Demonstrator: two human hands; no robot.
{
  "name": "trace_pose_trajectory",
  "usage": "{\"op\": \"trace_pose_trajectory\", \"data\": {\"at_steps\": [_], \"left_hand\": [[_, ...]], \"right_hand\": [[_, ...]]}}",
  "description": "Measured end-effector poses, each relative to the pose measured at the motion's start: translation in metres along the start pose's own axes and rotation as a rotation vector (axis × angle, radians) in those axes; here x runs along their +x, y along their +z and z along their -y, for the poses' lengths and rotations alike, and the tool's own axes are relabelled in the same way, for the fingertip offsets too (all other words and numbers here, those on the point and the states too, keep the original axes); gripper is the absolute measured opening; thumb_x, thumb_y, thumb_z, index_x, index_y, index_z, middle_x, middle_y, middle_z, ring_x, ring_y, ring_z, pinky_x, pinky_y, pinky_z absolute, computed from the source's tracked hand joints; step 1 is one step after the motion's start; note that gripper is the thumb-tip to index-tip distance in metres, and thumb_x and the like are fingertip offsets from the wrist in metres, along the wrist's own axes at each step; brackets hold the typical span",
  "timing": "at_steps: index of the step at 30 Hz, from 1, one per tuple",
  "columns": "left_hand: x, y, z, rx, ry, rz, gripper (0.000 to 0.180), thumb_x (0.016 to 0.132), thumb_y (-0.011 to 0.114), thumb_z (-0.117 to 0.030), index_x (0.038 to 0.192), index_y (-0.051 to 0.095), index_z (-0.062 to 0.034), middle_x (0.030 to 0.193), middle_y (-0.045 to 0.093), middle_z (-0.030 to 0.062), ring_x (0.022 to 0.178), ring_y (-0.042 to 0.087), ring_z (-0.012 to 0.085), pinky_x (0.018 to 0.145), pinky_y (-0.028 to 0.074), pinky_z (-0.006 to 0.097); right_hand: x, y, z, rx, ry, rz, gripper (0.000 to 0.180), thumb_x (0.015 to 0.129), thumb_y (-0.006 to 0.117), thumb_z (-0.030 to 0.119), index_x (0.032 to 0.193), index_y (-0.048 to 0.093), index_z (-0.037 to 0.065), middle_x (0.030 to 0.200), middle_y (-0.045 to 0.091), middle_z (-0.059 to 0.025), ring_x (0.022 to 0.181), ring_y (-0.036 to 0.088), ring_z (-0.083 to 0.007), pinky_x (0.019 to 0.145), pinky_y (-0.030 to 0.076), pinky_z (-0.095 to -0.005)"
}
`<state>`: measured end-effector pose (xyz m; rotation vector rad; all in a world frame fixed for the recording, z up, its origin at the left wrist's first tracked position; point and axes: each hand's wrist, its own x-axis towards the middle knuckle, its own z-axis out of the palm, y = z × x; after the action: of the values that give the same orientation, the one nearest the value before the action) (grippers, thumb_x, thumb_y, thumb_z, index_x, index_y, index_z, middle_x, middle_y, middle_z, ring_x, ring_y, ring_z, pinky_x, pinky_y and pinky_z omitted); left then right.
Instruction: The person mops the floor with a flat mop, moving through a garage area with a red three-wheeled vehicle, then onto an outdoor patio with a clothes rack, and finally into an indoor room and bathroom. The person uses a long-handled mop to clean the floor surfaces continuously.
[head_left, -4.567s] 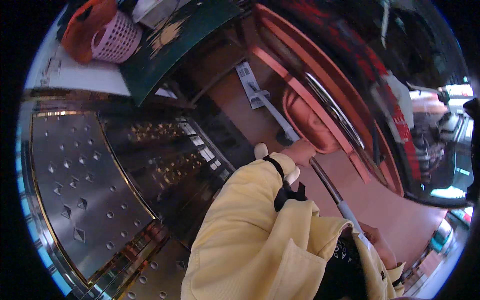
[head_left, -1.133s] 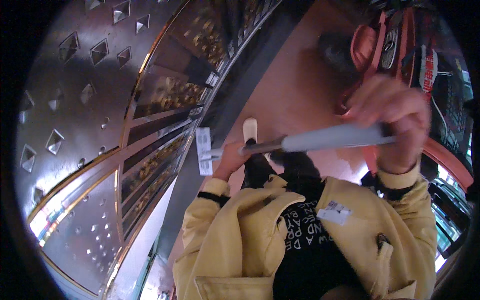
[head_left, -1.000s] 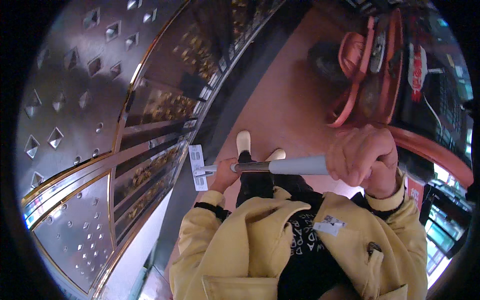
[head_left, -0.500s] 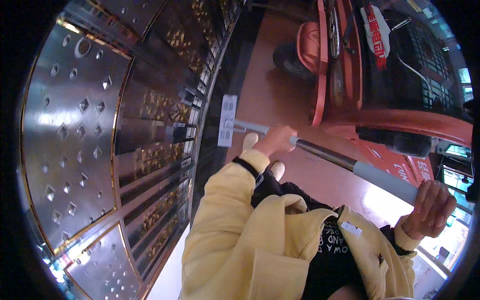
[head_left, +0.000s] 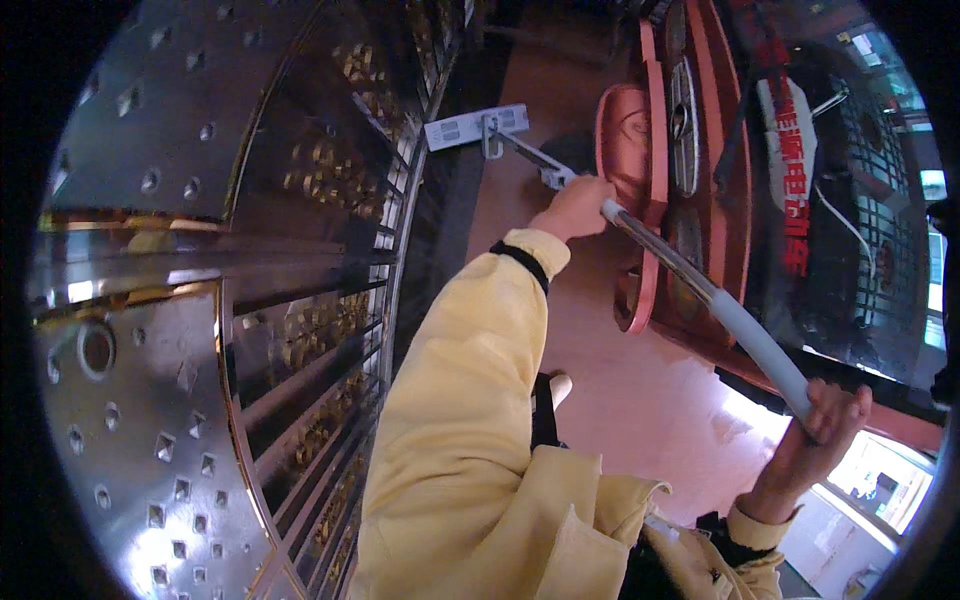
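Note:
A flat mop with a pale rectangular head (head_left: 477,127) lies on the reddish floor, right against the base of the shiny metal wall. Its long metal handle (head_left: 680,275) runs back toward me. My left hand (head_left: 577,207) grips the handle low down, arm stretched out in a yellow sleeve. My right hand (head_left: 826,425) holds the grey grip at the handle's upper end, near the lower right of the view.
A polished steel and gold wall (head_left: 180,330) with studs and ribbed panels fills the left half. A red metal frame with glass (head_left: 690,150) stands at the right. Reddish floor (head_left: 640,400) runs between them. One shoe tip (head_left: 558,387) shows beneath me.
The mop head has been pushed forward along the base of the metal wall. My left arm has stretched out with it, and my right hand stays at the handle's end.

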<state>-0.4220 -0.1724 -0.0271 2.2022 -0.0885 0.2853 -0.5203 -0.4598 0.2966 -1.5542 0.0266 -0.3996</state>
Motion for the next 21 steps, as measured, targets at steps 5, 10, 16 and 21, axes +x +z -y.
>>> {"op": "trace_pose_trajectory", "data": {"at_steps": [5, 10, 16, 21], "left_hand": [[-0.020, -0.006, 0.066, 0.029, -0.003, -0.171, 0.018, 0.061, 0.070, -0.003, 0.077, 0.063, -0.0080, 0.084, 0.063, 0.0146, 0.088, 0.057, 0.0376, 0.082, 0.046, 0.045], [-0.068, -0.029, 0.050, -0.074, 0.011, -0.147, 0.023, 0.057, 0.070, -0.001, 0.074, 0.058, -0.0076, 0.079, 0.059, 0.0128, 0.086, 0.055, 0.0367, 0.078, 0.044, 0.044], [-0.142, -0.026, -0.026, -0.107, -0.067, -0.201, 0.022, 0.059, 0.069, -0.001, 0.072, 0.053, -0.0077, 0.079, 0.056, 0.0111, 0.087, 0.055, 0.0365, 0.081, 0.043, 0.044], [-0.217, -0.004, -0.094, -0.113, -0.151, -0.242, 0.017, 0.065, 0.068, -0.010, 0.069, 0.051, -0.0090, 0.073, 0.055, 0.0090, 0.081, 0.056, 0.0348, 0.078, 0.041, 0.042]], "right_hand": [[-0.035, 0.060, -0.024, -0.283, -0.330, 0.566, 0.026, 0.097, 0.052, 0.028, 0.086, 0.054, 0.005, 0.059, 0.047, -0.0037, 0.058, 0.046, -0.0162, 0.068, 0.045, -0.0376], [-0.042, 0.066, 0.021, -0.395, -0.745, 1.125, 0.017, 0.096, 0.056, 0.019, 0.082, 0.052, 0.009, 0.066, 0.059, -0.0016, 0.057, 0.056, -0.0163, 0.066, 0.052, -0.0301], [-0.058, 0.040, 0.068, 0.043, -0.722, 1.176, 0.019, 0.079, 0.068, 0.016, 0.069, 0.055, 0.007, 0.063, 0.062, -0.0075, 0.058, 0.064, -0.0196, 0.056, 0.056, -0.0344], [-0.082, -0.014, 0.109, 0.054, -0.560, 1.324, 0.024, 0.080, 0.068, 0.020, 0.068, 0.052, 0.006, 0.059, 0.057, -0.0071, 0.054, 0.061, -0.0208, 0.053, 0.053, -0.0322]]}}
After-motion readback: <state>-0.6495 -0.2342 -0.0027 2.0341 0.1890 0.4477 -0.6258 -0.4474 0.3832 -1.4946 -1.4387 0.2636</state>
